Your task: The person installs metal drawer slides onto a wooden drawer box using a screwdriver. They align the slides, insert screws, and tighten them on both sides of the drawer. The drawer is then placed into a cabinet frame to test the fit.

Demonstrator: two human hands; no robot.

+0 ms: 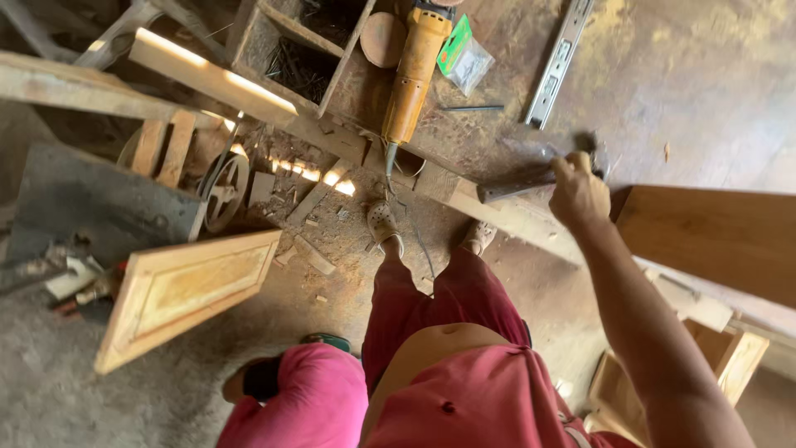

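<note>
My right hand [579, 192] is raised over the edge of the worn workbench [663, 75] and grips a hammer [516, 186]. Its handle points left, and its dark head near my knuckles is blurred. A flat wooden board [713, 236] lies just to the right of this hand. Of my left arm only a pink sleeve [303, 402] and a bent elbow show at the bottom; the hand itself is hidden. I stand in red shorts, my sandalled feet [384, 224] on a floor littered with wood scraps.
An orange angle grinder [410, 75], a metal drawer slide [555, 62], a small plastic bag [462, 56] and a wooden box of nails [294, 58] sit on the bench. A panelled wooden door [182, 290] lies at the left. A wooden frame [734, 357] stands at the lower right.
</note>
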